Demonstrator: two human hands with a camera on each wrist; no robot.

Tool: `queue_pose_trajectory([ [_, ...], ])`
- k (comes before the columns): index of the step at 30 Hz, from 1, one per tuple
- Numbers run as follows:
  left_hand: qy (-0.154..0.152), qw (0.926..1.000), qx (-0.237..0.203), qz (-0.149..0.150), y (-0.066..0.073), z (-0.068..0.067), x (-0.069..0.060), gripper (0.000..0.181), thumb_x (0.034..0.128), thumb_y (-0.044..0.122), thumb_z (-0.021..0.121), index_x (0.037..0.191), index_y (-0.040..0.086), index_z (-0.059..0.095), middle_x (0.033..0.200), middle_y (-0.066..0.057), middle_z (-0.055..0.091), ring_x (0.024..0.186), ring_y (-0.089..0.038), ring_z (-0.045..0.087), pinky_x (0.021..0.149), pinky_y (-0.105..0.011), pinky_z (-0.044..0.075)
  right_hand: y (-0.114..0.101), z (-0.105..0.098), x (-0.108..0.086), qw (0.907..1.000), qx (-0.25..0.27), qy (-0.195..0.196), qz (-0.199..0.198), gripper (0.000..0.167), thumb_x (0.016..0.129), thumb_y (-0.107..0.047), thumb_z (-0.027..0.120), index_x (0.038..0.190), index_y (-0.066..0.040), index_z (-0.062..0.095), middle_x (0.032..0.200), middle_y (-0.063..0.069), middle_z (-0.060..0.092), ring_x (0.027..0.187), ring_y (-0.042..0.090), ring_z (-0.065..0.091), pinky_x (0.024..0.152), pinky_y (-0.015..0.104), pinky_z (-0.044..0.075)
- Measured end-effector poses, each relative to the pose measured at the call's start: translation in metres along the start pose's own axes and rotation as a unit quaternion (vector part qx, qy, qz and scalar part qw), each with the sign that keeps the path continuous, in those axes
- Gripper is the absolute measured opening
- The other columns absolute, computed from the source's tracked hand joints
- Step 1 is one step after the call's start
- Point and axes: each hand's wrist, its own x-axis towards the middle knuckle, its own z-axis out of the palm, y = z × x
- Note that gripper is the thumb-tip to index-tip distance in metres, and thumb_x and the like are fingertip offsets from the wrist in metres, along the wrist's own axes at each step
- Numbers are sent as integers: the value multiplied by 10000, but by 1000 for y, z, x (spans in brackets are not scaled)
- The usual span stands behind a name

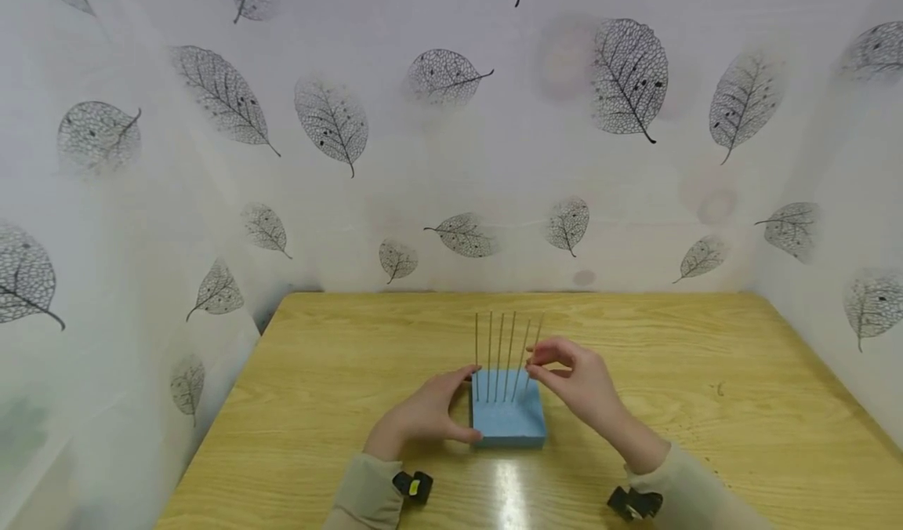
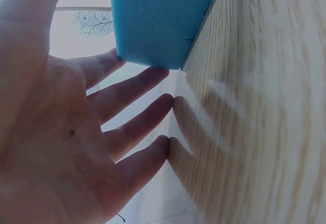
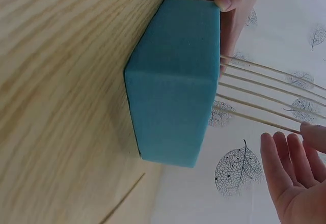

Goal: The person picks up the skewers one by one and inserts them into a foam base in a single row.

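A light-blue foam block (image 1: 509, 422) lies on the table with several thin wooden sticks (image 1: 501, 350) standing in a row toward its far side. My left hand (image 1: 426, 412) holds the block from the left, thumb at the near corner and forefinger at the far one. In the left wrist view the other fingers spread beside it, tips down at the table. My right hand (image 1: 582, 377) pinches the rightmost stick (image 3: 260, 118) above the block. That stick leans to the right, its lower end at the block; how deep it goes is hidden.
Another thin stick (image 3: 122, 198) lies on the wooden table (image 1: 339, 342) beside the block in the right wrist view. Leaf-printed white sheeting (image 1: 480, 146) closes off the back and both sides. Each wrist wears a small black camera (image 1: 412, 485).
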Motion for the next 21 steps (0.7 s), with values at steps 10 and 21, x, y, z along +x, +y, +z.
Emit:
queue_pose_trajectory([
  [10,-38,9999,-105,-18,-1,0,-1,1034,759,440,826,1574,142,263,1581,-55,372,1450,-275,360,1202,-494,317,-1,-25,12,9991,-339,-169,-184,274,848,16,736,1116,-16,694,985,157,749,882,148,730,757,244,618],
  [21,-28,9999,-111,-15,-1,-1,0,1037,752,430,835,1567,121,274,1578,-56,377,1446,-275,365,1201,-492,320,13,-54,30,9907,-1199,-630,101,336,896,-79,718,1229,-79,668,999,84,748,924,227,720,710,196,594],
])
